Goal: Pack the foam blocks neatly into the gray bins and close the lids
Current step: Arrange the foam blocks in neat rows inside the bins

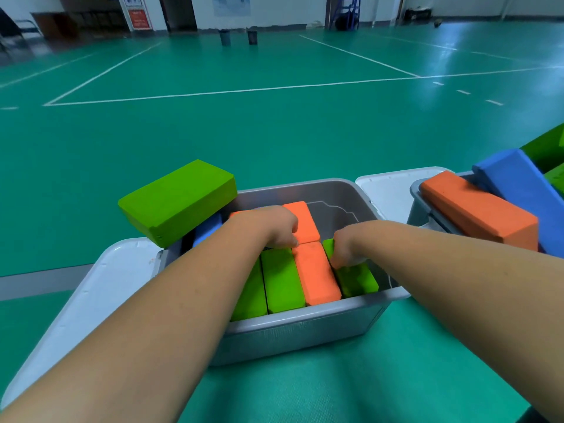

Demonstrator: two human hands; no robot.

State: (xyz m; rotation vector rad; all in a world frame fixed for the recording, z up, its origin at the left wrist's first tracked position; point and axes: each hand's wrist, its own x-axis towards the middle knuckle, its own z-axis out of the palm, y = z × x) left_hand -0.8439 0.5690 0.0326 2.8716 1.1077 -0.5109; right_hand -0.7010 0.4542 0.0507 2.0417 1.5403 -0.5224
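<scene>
I'm seeing right hand (345,251) pinching the rightmost green block (358,280) at gray bin's (305,328) 4 o'clock corner. Left hand (274,227) is resting curled fingers on far orange block (305,224) at 12 o'clock; can't tell if it's gripping.

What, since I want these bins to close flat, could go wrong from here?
The big green block perched on the rim of the near bin may slide off, or stop that bin closing. In the right-hand bin, an orange block and a blue block lie slanted above the rim, so it probably won't close.
</scene>
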